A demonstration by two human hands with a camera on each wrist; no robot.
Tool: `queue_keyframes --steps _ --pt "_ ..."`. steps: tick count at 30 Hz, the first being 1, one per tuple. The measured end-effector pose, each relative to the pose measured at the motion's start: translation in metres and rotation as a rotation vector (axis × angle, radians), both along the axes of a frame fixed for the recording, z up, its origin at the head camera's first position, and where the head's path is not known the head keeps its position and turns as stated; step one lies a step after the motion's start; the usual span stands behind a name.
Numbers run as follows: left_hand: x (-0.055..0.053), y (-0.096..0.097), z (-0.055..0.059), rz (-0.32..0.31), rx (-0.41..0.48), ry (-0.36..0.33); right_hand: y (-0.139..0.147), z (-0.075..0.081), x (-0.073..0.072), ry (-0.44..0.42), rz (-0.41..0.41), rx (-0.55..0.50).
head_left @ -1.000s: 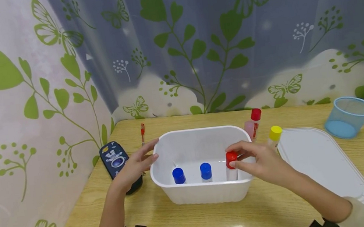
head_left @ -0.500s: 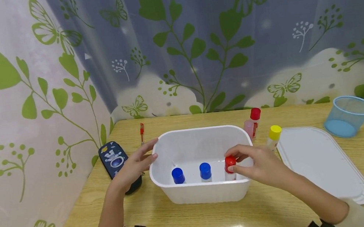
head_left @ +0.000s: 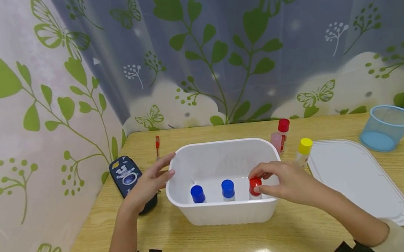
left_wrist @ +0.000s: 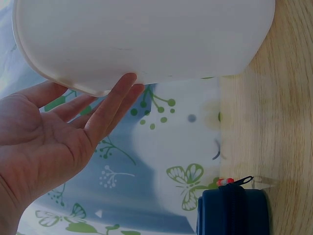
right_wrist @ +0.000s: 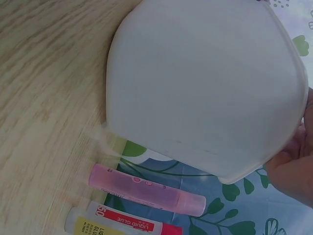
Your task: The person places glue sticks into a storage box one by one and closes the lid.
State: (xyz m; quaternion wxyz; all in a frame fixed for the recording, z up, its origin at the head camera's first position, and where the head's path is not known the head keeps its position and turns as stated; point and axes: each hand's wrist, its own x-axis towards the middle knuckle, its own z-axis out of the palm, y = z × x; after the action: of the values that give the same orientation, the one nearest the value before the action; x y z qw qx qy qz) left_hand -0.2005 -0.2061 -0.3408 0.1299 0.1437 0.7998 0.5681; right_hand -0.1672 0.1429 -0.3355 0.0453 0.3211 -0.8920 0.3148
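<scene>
In the head view, a white plastic bin stands on the table with two blue-capped glue sticks upright inside. My right hand reaches over the bin's right rim and pinches the red cap of a glue stick between thumb and fingers. The bin's front wall hides its lower part. My left hand holds the left rim, thumb inside and fingers outside. In the left wrist view those fingers touch the bin's outer wall. The right wrist view shows only a bit of the right hand.
Right of the bin stand a yellow-capped glue stick, a red-capped liquid glue bottle and a pink tube. A white lid and blue basket lie further right. Left are a dark pencil case and red pen.
My right hand has lowered the red-capped glue stick deeper into the bin and slightly left. The left hand keeps its place on the rim.
</scene>
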Motion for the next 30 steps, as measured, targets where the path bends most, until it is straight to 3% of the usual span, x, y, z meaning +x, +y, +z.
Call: queue_keyframes --steps 21,26,30 --pt "0.0 0.0 0.0 0.01 -0.012 -0.011 0.005 0.009 0.002 -0.02 0.115 0.015" --pt "0.0 0.001 0.0 0.01 -0.013 -0.01 0.019 0.019 0.002 -0.001 0.055 -0.038" --pt "0.0 0.0 0.0 0.006 -0.009 -0.005 0.039 0.028 -0.003 0.079 -0.061 -0.112"
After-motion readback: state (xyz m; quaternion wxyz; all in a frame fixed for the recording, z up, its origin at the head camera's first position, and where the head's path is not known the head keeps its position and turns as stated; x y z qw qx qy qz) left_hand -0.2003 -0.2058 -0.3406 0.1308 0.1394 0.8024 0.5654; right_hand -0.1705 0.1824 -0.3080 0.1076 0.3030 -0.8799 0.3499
